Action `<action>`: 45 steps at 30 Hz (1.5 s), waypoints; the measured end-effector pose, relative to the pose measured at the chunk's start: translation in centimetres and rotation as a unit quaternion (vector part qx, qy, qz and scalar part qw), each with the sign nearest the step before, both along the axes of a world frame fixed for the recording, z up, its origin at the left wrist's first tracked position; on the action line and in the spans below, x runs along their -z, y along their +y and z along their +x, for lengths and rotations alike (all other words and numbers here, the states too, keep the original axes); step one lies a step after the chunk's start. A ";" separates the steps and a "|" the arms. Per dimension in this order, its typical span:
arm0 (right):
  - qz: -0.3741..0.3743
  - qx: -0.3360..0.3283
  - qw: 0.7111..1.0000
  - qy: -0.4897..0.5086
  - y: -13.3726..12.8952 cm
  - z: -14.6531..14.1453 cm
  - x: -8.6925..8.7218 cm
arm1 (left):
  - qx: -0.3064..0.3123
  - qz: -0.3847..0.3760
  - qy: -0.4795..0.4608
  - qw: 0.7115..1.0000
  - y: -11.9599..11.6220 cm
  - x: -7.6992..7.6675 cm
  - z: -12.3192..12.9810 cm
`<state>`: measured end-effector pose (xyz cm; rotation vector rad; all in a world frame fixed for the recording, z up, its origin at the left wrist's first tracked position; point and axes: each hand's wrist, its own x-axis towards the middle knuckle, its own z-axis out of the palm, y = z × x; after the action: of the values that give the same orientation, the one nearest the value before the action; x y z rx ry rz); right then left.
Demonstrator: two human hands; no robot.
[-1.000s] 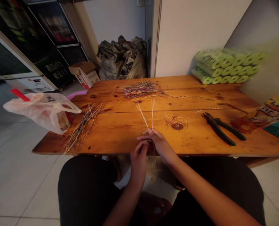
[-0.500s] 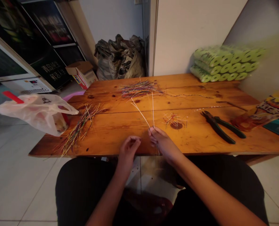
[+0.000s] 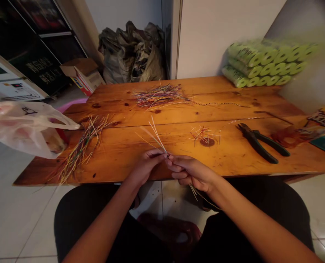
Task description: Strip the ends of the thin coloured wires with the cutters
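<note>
A few thin wires, whitish and yellow, fan out beyond my fingertips over the table's near edge. My left hand pinches them between thumb and fingers. Right against it, my right hand is closed around the same wires, whose other ends hang below its palm. Left of my hands lies a loose bundle of coloured wires. Farther back rests a thicker pile of wires, with a dark-and-light twisted strand running right from it. Short wire scraps are scattered right of centre.
Pliers with dark handles lie at the right, near an orange snack bag. A white plastic bag stands at the left edge. Green-wrapped rolls are stacked at the back right. Sacks and a cardboard box sit behind the wooden table.
My left hand has come in from the left and now pinches the wires beside my right hand. The wires tilt more to the left. The view has shifted slightly.
</note>
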<state>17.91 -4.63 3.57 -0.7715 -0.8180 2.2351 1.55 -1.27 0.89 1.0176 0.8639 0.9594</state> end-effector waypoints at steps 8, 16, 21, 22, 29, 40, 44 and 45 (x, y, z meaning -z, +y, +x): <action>0.438 0.108 0.768 -0.456 0.3 -1.2 1.5 | -0.150 0.048 0.053 0.986 -0.5 0.4 -0.4; 0.557 0.177 0.549 -0.598 0.6 5.6 2.4 | -0.273 0.014 -0.085 0.958 0.5 0.4 0.1; 0.571 0.136 0.493 -0.642 -1.1 5.3 4.0 | -0.312 0.010 -0.159 0.937 0.6 0.6 -0.4; 0.574 0.127 0.485 -0.648 -1.3 5.1 4.2 | -0.314 0.006 -0.167 0.935 0.6 0.6 -0.6; 0.612 0.111 0.476 -0.622 -2.5 4.3 4.1 | -0.308 0.000 -0.168 0.936 0.6 0.6 -0.8; 0.691 0.132 0.519 -0.484 -3.9 3.4 4.3 | -0.290 0.028 -0.138 0.947 0.3 0.7 -0.5; 0.706 0.131 0.507 -0.477 -4.2 3.3 4.6 | -0.289 0.029 -0.127 0.949 0.3 0.6 -0.4; 0.707 0.130 0.507 -0.477 -4.2 3.3 4.6 | -0.289 0.030 -0.124 0.949 0.3 0.6 -0.3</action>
<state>21.16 -8.87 -1.07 -0.9699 -2.2736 0.0789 1.20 -1.02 0.27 0.6761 0.9419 1.5813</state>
